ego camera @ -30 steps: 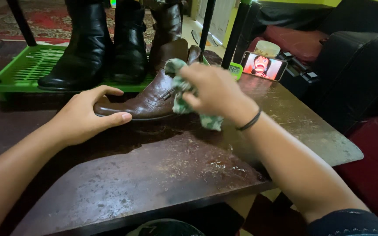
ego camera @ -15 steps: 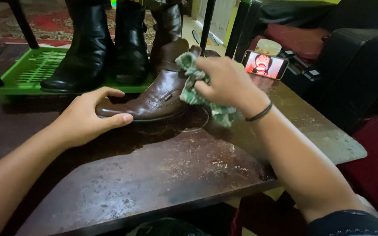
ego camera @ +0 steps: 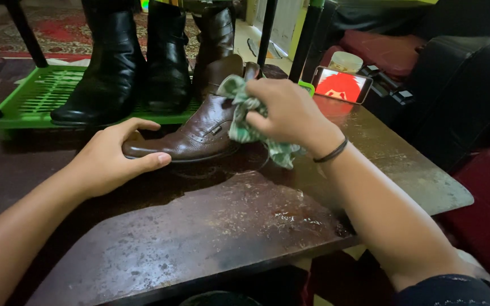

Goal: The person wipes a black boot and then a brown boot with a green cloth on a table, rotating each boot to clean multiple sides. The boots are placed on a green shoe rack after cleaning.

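A brown leather ankle boot [ego camera: 197, 131] lies on the worn dark table [ego camera: 211, 226], toe pointing left. My left hand [ego camera: 112, 156] grips its toe, thumb along the sole edge. My right hand [ego camera: 284, 110] holds a crumpled green and white cloth [ego camera: 245, 122] pressed against the boot's side near the ankle. A black band sits on my right wrist.
Behind the brown boot, black boots [ego camera: 112, 62] and a dark brown boot [ego camera: 216, 34] stand on a green plastic tray [ego camera: 35, 93]. A phone [ego camera: 342, 85] with a lit red screen leans at the table's back right. Dark and red seats [ego camera: 483, 113] lie to the right.
My right hand has rubbed the cloth along the boot's side, going up toward the shaft and then back down slightly. The left hand has kept its hold on the toe.
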